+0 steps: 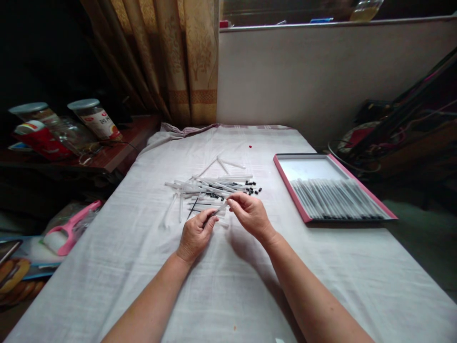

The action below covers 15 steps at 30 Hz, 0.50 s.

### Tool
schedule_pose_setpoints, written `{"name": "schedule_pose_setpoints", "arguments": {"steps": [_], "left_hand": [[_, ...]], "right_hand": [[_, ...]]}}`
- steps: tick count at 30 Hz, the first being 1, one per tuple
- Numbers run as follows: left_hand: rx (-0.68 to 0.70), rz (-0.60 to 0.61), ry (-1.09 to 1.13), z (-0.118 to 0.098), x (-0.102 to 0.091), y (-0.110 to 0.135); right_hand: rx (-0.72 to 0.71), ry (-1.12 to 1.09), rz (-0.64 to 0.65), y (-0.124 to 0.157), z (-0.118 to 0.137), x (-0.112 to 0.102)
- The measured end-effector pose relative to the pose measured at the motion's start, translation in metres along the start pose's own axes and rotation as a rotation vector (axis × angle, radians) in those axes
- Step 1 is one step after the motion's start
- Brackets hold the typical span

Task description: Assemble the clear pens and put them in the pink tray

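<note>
My left hand (195, 234) and my right hand (250, 214) meet over a white cloth (228, 286). Both pinch the ends of one clear pen tube (221, 208) held between them. Just beyond the fingers lies a loose heap of clear tubes (210, 186) with thin dark refills among them. Small black caps (253, 189) are scattered at the heap's right side. To the right stands a pink-rimmed tray (285, 177) with a row of several tubes (335, 198) laid side by side in its near half.
A small red bit (250, 146) lies far back on the cloth. Left of the cloth are a wooden shelf with jars (93, 116), and a pink lint roller (69, 229) lower down. A curtain (178, 57) and a white wall close the back. Clutter (392, 128) stands at the right.
</note>
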State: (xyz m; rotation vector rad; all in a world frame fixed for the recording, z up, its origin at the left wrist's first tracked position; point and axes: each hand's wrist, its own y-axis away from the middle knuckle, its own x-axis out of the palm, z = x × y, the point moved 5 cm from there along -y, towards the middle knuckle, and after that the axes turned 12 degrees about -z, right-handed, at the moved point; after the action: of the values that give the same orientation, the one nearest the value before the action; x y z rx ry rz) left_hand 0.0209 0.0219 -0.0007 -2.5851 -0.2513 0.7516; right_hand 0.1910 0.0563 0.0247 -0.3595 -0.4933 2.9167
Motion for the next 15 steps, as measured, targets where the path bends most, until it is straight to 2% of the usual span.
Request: {"name": "schedule_pose_setpoints", "arguments": {"steps": [5,10,12,15], "left_hand": [[-0.040,-0.018,0.018,0.007,0.000,0.001],[-0.019,-0.017,0.016,0.007,0.001,0.001],[-0.001,-0.012,0.003,0.006,0.002,0.001],[0.014,-0.011,-0.002,0.004,0.002,0.001]], "right_hand": [[-0.087,0.097,-0.031,0.007,0.009,0.002],[0.037,-0.053,-0.004,-0.002,-0.007,-0.006],[0.074,-0.020,-0.105,-0.011,-0.022,-0.023],[0.020,0.330,-0.310,-0.021,-0.040,-0.055]]}}
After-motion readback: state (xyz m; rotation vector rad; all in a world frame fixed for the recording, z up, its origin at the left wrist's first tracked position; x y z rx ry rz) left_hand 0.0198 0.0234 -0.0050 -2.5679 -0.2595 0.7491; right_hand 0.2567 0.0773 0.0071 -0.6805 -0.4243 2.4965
